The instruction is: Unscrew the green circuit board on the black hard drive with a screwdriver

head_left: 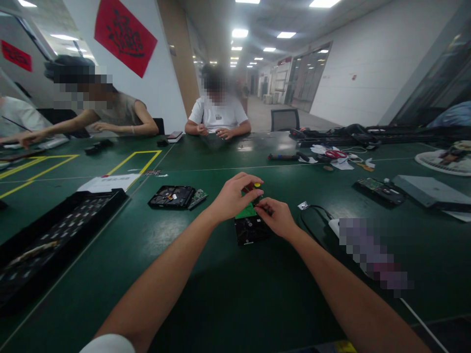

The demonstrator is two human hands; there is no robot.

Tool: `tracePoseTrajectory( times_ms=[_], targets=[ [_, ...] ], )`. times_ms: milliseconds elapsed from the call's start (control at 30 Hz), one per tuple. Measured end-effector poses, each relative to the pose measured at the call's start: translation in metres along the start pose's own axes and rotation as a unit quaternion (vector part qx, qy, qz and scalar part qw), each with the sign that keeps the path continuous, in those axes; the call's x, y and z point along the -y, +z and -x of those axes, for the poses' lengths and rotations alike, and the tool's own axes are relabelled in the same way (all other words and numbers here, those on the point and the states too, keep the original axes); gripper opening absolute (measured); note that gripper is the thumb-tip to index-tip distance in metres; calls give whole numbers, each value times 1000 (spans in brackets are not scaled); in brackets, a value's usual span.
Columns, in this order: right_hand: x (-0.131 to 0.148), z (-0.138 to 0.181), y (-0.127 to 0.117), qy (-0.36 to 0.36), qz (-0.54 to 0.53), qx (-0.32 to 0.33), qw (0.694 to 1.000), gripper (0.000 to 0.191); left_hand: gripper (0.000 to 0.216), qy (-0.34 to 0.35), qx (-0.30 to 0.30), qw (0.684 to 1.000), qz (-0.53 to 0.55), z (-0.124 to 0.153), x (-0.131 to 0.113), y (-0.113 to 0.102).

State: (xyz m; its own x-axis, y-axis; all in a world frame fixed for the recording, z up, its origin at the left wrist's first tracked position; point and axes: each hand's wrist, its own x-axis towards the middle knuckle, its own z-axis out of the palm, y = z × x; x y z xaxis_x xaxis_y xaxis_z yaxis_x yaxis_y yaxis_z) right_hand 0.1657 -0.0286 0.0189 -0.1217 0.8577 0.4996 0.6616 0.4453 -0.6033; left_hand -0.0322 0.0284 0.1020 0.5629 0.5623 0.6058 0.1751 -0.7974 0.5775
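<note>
The left hand [235,197] pinched a yellow-capped tool [256,186] above a drive [250,233] on the table [221,294]. The right hand [278,218] touched the drive beside its green board [246,212]. A second drive [172,196] lay well to the left, and a black tray [62,220] lay further left.

GREEN WORKBENCH: A dark green table [221,294], marked with yellow tape lines [136,159] toward its far left, carries a black hard drive [250,230] near the middle. Left of it lie an opened drive [171,196] with a loose circuit board [198,197] just beside it, a white sheet [108,183] and a long black tray [55,230]. To the right sit a black cable [312,218], a flat grey box [429,190] and, farther back, what appear to be red-handled scissors [335,154].
</note>
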Motion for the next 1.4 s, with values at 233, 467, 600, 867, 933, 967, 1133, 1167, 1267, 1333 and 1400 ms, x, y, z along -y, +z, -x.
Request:
tracePoseTrajectory(
  times_ms=[233, 467, 600, 867, 933, 967, 1133, 1167, 1267, 1333, 1400],
  targets=[
    [-1, 0, 2, 2, -6, -11, 1000, 7, 22, -22, 21, 999, 25, -1, -2, 1],
    [2, -1, -1, 8, -3, -5, 1000, 5, 39, 3, 56, 998, 32, 1, -7, 0],
    [3, -1, -2, 7, 12, -6, 1000, 9, 42, 29, 61, 998, 16, 1, -7, -1],
    [0, 1, 0, 16, 13, 2, 1000, 7, 37, 14, 34, 999, -1, 1, -6, -2],
    [0, 0, 0, 12, 11, 3, 1000, 7, 37, 17, 31, 999, -6, 0, -4, -1],
    [-1, 0, 0, 9, 11, 2, 1000, 7, 38, 20, 28, 999, -7, 0, -4, -1],
    [-2, 0, 0, -10, 8, 1, 1000, 12, 42, 40, 27, 999, 12, 0, -3, -1],
    [-2, 0, 0, -13, 7, 2, 1000, 12, 43, 43, 29, 999, 15, 0, -2, -1],
    [-2, 0, 1, -16, 3, -2, 1000, 13, 39, 40, 26, 999, 13, 0, -2, 0],
    [-2, 0, 2, -17, -1, -4, 1000, 13, 36, 31, 16, 999, 9, 0, 0, 1],
    [-3, 0, 2, -20, -5, 0, 1000, 14, 34, 24, 8, 1000, 7, 0, 1, 1]
  ],
)
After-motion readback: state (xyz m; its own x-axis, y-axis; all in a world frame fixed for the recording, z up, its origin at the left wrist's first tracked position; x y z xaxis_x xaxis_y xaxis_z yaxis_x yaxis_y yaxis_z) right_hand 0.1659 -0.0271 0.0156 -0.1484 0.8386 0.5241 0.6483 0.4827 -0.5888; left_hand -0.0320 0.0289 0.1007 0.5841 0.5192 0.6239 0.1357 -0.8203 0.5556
